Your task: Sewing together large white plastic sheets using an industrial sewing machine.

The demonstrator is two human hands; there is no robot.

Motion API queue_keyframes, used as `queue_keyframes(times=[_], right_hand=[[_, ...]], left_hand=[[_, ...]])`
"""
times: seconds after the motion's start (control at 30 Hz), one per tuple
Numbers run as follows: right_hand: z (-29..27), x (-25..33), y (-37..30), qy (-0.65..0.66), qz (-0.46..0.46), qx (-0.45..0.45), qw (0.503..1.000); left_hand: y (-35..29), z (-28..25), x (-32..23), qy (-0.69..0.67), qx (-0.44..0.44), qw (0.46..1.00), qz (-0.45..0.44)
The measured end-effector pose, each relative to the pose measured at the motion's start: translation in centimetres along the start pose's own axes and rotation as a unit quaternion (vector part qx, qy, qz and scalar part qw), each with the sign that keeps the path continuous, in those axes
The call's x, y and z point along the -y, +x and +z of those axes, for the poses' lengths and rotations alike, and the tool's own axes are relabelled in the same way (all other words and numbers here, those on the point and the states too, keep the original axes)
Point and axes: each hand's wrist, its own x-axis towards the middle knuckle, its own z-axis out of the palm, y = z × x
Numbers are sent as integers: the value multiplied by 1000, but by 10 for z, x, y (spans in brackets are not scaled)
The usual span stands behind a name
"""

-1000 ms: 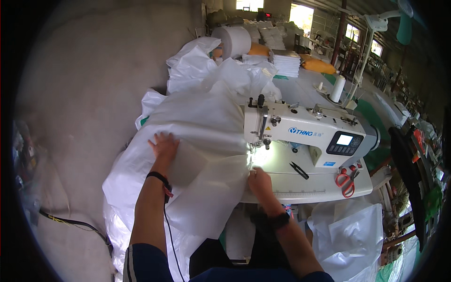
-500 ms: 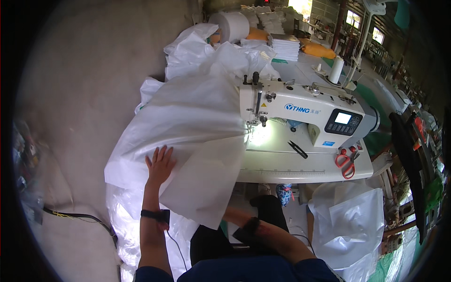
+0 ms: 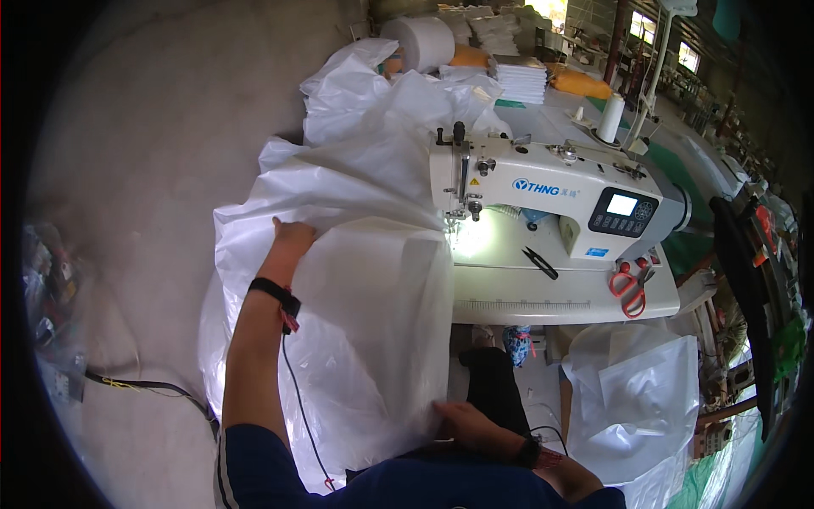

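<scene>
A large white plastic-like sheet (image 3: 365, 297) drapes from the sewing machine (image 3: 543, 187) down over my lap, and its right edge runs up to the lit needle area. My left hand (image 3: 295, 232) is closed on a raised fold of the sheet, left of the machine head; the fold partly covers its fingers. Low down, near my lap, my right hand (image 3: 475, 426) pinches the sheet's lower right edge. Dark thread snips (image 3: 540, 263) and red-handled scissors (image 3: 629, 290) lie on the machine bed, right of the needle.
More white sheeting (image 3: 352, 81) is heaped behind the machine, beside a white roll (image 3: 420, 44) and a stack of folded white pieces (image 3: 520, 81). A thread cone (image 3: 610, 119) stands behind the machine arm. Another white sheet (image 3: 632, 399) hangs at right. A black cable (image 3: 161, 386) crosses the left floor.
My left hand has gone from lying flat on the sheet to gripping it, a little farther up. My right hand has come out from under the sheet to its edge. The sheet has bunched into folds.
</scene>
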Motion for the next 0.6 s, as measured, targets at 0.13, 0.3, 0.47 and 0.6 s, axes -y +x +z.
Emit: queue_keyframes(times=[0.13, 0.3, 0.47, 0.6], right_hand=[[7, -3, 3, -45, -204, 17, 978], [20, -15, -2, -2, -309, 25, 951], [16, -26, -16, -55, -295, -66, 952], [12, -28, -14, -172, -385, -145, 895]], left_hand=[[-105, -35, -70, -232, -332, 914, 26], [-220, -7, -180, -262, -398, 869, 135], [-258, 15, -213, -309, -345, 880, 108], [-276, 31, -231, -226, -262, 931, 117]])
